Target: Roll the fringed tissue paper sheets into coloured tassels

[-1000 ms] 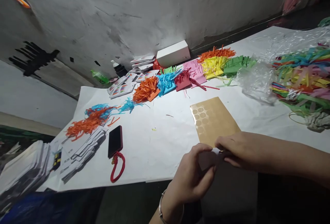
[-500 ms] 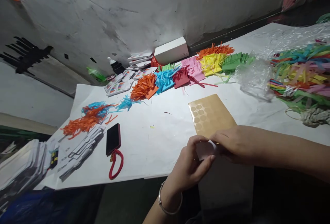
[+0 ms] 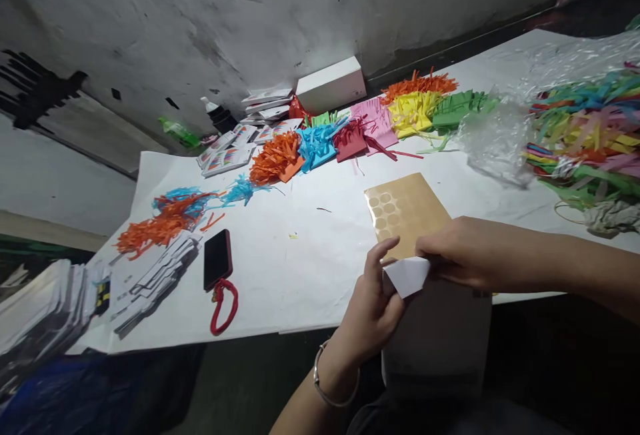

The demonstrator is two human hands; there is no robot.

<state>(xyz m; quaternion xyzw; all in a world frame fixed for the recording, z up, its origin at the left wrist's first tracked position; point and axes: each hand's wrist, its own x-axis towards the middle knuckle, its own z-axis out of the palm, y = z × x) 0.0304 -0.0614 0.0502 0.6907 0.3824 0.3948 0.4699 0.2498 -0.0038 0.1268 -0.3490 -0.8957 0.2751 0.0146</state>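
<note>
White paper piece: right here at the front edge of the counter (image 3: 270, 295), this small white paper piece (image 3: 409, 276) sits between the two hands, touching both.
Left hand: I see the left hand (image 3: 371, 308) half curled, thumb and fingers round the paper's left side, index finger raised above it.
Right hand: the right hand (image 3: 457, 248) is at the paper's right end, fingers drawn together; its exact grip is hidden from me.
Sticker sheet: just beyond the hands lies one tan sheet (image 3: 417, 205) with about eight round outlines that I can make out, its near end covered by the right hand.
White box: one, by the wall, the white box (image 3: 330, 87) looks closed, so I can't tell its contents.
Clear plastic: over on the right, crumpled plastic (image 3: 497, 145) lies against a heap of multicoloured strips (image 3: 595, 135).
Fringed bundles: I count eight in the far row, two orange (image 3: 275, 158), then blue, dark red, pink, yellow, green and light green.
Phone: one, dark-screened phone (image 3: 217, 259), well left of the hands, with one red strap (image 3: 225, 308).
Bottles: two near the wall, one green (image 3: 179, 132), one dark with a white top (image 3: 220, 117).
</note>
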